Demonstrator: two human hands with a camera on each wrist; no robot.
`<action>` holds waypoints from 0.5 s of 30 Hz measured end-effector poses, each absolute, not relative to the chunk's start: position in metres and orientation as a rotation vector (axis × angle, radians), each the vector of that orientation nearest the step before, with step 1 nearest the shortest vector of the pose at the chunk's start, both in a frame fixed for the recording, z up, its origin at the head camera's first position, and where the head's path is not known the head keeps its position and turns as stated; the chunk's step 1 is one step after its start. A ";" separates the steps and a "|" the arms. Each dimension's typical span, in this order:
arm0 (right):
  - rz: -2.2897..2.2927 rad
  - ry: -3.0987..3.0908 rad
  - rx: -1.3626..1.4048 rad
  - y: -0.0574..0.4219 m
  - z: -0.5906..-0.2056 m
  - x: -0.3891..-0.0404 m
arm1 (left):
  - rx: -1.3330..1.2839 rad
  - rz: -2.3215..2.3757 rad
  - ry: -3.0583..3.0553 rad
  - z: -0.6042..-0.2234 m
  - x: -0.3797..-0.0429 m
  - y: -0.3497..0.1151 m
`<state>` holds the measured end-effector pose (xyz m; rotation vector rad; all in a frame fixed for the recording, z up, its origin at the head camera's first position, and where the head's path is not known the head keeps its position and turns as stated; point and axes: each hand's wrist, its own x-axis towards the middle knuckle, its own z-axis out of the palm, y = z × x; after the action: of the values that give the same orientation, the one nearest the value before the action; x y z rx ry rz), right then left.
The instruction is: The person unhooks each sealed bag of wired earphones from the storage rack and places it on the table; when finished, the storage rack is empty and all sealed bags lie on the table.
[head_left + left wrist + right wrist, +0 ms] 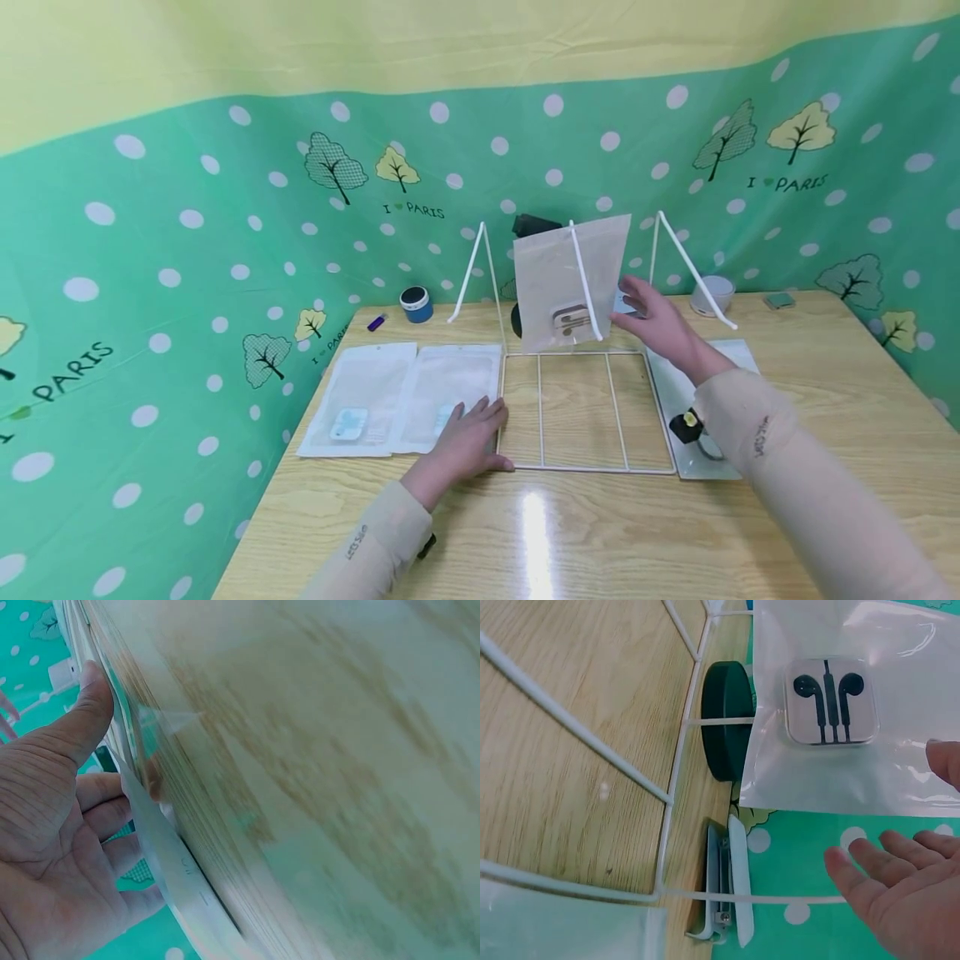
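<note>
A white wire rack (585,470) stands on the table with three slanted prongs. On its middle prong hangs a clear-fronted pouch (551,275) holding boxed earphones (831,705). My right hand (660,325) is beside the pouch's lower right edge, fingers extended and thumb apart; in the right wrist view the thumb overlaps the pouch. My left hand (468,437) rests at the rack's front left corner, fingers along the side wire and thumb by the front wire. Left of it lie two pouches with small cases, the nearer pouch (453,371) partly under the fingers. The left wrist view is blurred.
Another pouch (723,467) lies right of the rack under my right forearm. Along the back are a blue speaker (417,306), a purple USB stick (377,322), a white cylinder (712,296) and a small green box (780,300). A black round base (724,720) is behind the hanging pouch.
</note>
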<state>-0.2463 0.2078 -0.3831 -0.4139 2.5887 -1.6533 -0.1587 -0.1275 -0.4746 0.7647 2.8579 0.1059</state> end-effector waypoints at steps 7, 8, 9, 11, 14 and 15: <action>-1.725 2.612 -0.338 0.197 -0.382 -0.252 | 0.771 0.101 2.858 -0.473 -0.157 -0.127; -1.705 2.639 -0.326 0.196 -0.384 -0.253 | 0.770 0.100 2.858 -0.473 -0.157 -0.127; -1.684 2.662 -0.316 0.196 -0.385 -0.253 | 0.769 0.101 2.856 -0.473 -0.157 -0.127; -1.653 2.690 -0.310 0.196 -0.387 -0.252 | 0.769 0.100 2.855 -0.473 -0.157 -0.127; -1.623 2.701 -0.317 0.195 -0.389 -0.250 | 0.763 0.103 2.855 -0.472 -0.157 -0.128; -1.622 2.701 -0.319 0.195 -0.389 -0.250 | 0.761 0.104 2.854 -0.472 -0.157 -0.128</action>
<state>-0.2496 0.1949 -0.3887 -0.3187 2.7014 -1.6223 -0.1574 -0.1277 -0.4724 0.7611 2.8545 0.1035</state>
